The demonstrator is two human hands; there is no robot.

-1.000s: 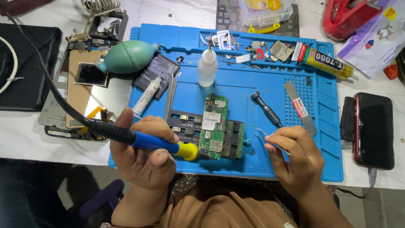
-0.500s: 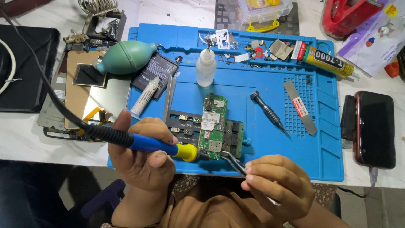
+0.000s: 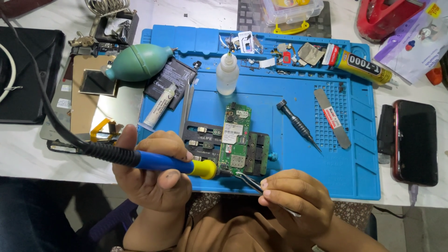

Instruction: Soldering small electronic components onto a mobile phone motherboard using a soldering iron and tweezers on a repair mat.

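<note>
A: Two hands now meet at the board, lower centre of the frame. What changed?

B: Right hand, pinching tweezers, has come in from the right. Left hand stays clenched on the iron; both tips reach the board's bottom edge.

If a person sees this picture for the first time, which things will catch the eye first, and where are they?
First comes the green circuit board, clamped in a black holder at the front middle of the blue work mat. The left hand holds a blue and yellow soldering iron at the board's lower edge, and the right hand brings metal tweezers to the same spot. At the mat's rear left corner lies a teal rubber air blower.
</note>
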